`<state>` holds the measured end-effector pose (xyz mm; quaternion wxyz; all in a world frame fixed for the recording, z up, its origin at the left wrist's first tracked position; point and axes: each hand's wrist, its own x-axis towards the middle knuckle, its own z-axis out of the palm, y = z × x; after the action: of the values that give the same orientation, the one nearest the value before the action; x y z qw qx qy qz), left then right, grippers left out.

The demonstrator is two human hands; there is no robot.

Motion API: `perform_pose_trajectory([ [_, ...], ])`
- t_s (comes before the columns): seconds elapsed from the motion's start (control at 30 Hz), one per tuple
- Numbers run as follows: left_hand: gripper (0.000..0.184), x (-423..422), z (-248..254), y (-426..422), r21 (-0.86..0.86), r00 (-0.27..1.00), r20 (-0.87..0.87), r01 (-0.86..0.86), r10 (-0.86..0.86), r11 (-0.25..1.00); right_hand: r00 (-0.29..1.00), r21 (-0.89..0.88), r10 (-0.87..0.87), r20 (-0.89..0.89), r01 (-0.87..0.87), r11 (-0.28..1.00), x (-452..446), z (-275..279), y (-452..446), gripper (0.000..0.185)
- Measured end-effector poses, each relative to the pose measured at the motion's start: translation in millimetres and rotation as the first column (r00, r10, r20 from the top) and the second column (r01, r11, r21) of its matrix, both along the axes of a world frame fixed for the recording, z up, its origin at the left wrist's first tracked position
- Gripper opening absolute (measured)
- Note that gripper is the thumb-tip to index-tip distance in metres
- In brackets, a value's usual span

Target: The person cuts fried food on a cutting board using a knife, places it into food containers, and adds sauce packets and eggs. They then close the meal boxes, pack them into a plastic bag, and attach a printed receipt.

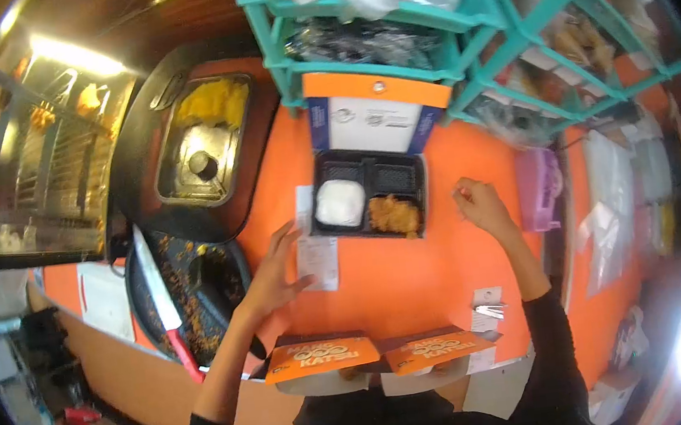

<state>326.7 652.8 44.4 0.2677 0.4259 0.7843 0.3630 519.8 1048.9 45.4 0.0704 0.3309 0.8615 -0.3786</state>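
A black compartment meal box (364, 163) sits on the orange counter, with its orange, white and blue printed lid (372, 118) raised at the back. White rice (340, 202) fills the front left compartment and breaded fried pieces (394, 215) the front right one. To the left of the box, my left hand (274, 271) is open with fingers apart, over the edge of a paper slip (318, 263). My right hand (482, 204) is in the air right of the box, its fingers curled closed with nothing visible in them.
Left stand a black pan (162, 268) with a knife (157, 286) across it, a metal tray (213, 101) with yellow food, and a lit glass cabinet (44, 160). Teal racks (453, 22) rise behind. Orange cartons (323, 359) line the front edge; a purple holder (539, 190) stands right.
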Motion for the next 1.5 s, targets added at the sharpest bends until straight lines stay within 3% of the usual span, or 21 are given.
perform_pose_trajectory([
  [0.07, 0.069, 0.4, 23.2, 1.3, -0.005, 1.000, -0.012, -0.012, 0.012, 1.000, 0.999, 0.162, 0.024, -0.044, -0.017, 0.987, 12.3, 17.1, 17.0, 0.025],
  [0.13, 0.046, -3.5, 33.5, 1.9, -0.045, 0.998, -0.015, -0.054, 0.054, 0.998, 0.906, 0.604, -0.025, -0.423, 0.303, 0.738, 7.5, 51.9, 34.6, 0.019],
  [0.2, 0.040, -6.3, 40.4, 6.9, -0.017, 0.998, -0.014, -0.056, 0.056, 0.998, 0.883, 0.632, -0.086, -0.461, 0.394, 0.667, 7.6, 48.2, 76.3, 0.017],
  [0.27, 0.029, -6.5, 48.8, 13.9, 0.025, 0.997, -0.029, -0.073, 0.074, 0.997, 0.928, 0.643, -0.128, -0.349, 0.336, 0.688, 10.8, 10.6, 134.6, 0.035],
  [0.33, 0.027, -6.6, 55.4, 21.5, -0.002, 0.997, -0.024, -0.077, 0.076, 0.997, 0.997, 0.606, -0.071, -0.036, 0.078, 0.792, -5.5, -9.4, 191.2, 0.055],
  [0.4, 0.023, -7.2, 63.8, 26.9, -0.011, 0.995, -0.044, -0.091, 0.090, 0.996, 1.000, 0.726, 0.008, 0.003, -0.007, 0.688, -11.7, -50.6, 241.2, 0.070],
  [0.47, 0.022, -9.1, 67.7, 26.7, -0.006, 0.988, -0.082, -0.131, 0.130, 0.991, 0.970, 0.716, -0.136, -0.199, 0.239, 0.656, -9.7, -60.7, 247.6, 0.041],
  [0.57, 0.018, -11.1, 71.9, 25.0, 0.022, 0.976, -0.095, -0.196, 0.197, 0.980, 0.995, 0.812, -0.089, -0.043, 0.086, 0.578, -1.8, -94.0, 283.9, 0.038],
  [0.7, 0.017, -11.7, 70.3, 23.2, 0.017, 0.952, -0.055, -0.302, 0.302, 0.953, 0.962, 0.710, -0.266, -0.063, 0.230, 0.666, -13.8, -49.3, 230.1, 0.035],
  [0.83, 0.017, -9.9, 80.5, 28.3, -0.002, 0.958, -0.072, -0.278, 0.277, 0.961, 0.953, 0.778, -0.302, -0.004, 0.192, 0.598, -13.0, -38.2, 195.8, 0.036],
  [0.9, 0.017, -11.2, 81.3, 32.7, 0.011, 0.964, -0.088, -0.252, 0.252, 0.968, 0.949, 0.849, -0.069, -0.307, 0.306, 0.430, -8.7, -32.3, 183.4, 0.029],
  [1.0, 0.016, -11.6, 82.0, 45.1, 0.060, 0.974, -0.077, -0.210, 0.214, 0.976, 0.904, 0.729, -0.229, -0.362, 0.427, 0.535, 0.4, -12.4, 166.2, 0.023],
  [1.07, 0.016, -10.8, 84.2, 59.1, 0.101, 0.978, -0.059, -0.192, 0.199, 0.976, 0.873, 0.692, -0.176, -0.454, 0.470, 0.547, 17.5, -1.3, 148.7, 0.020],
  [1.13, 0.016, -5.9, 86.6, 80.2, 0.140, 0.951, 0.255, -0.214, 0.174, 0.967, 0.829, 0.653, -0.119, -0.546, 0.510, 0.560, 31.2, 22.3, 119.9, 0.019],
  [1.2, 0.022, 5.8, 73.8, 105.5, 0.269, 0.868, 0.496, -0.162, 0.008, 0.950, 0.676, 0.446, -0.283, -0.680, 0.688, 0.573, 38.6, 60.3, 77.1, 0.018],
  [1.27, 0.037, 30.8, 81.4, 141.3, 0.234, 0.762, 0.634, -0.026, -0.132, 0.972, 0.554, 0.354, -0.067, -0.830, 0.616, 0.704, 49.4, 68.1, 55.2, 0.014],
  [1.37, 0.051, 95.3, 92.3, 188.5, 0.210, 0.740, 0.659, -0.013, -0.132, 0.978, 0.634, 0.151, -0.231, -0.738, 0.488, 0.859, 57.9, 104.4, -24.8, 0.006],
  [1.4, 0.052, 121.8, 97.5, 204.4, 0.291, 0.706, 0.699, -0.138, -0.112, 0.947, 0.652, 0.111, -0.210, -0.729, 0.415, 0.903, 58.8, 111.0, -42.6, 0.006],
  [1.43, 0.053, 140.5, 104.0, 216.9, 0.367, 0.662, 0.740, -0.253, -0.116, 0.895, 0.524, -0.056, -0.211, -0.825, 0.297, 0.953, 56.3, 98.1, -53.5, 0.010],
  [1.47, 0.053, 148.2, 109.7, 225.6, 0.408, 0.669, 0.723, -0.209, -0.175, 0.889, 0.636, 0.106, -0.107, -0.764, 0.287, 0.952, 56.2, 122.9, -67.7, 0.012],
  [1.5, 0.049, 150.7, 114.6, 234.2, 0.364, 0.681, 0.729, -0.294, -0.074, 0.884, 0.620, 0.030, -0.159, -0.768, 0.283, 0.959, 54.2, 128.3, -78.7, 0.011],
])
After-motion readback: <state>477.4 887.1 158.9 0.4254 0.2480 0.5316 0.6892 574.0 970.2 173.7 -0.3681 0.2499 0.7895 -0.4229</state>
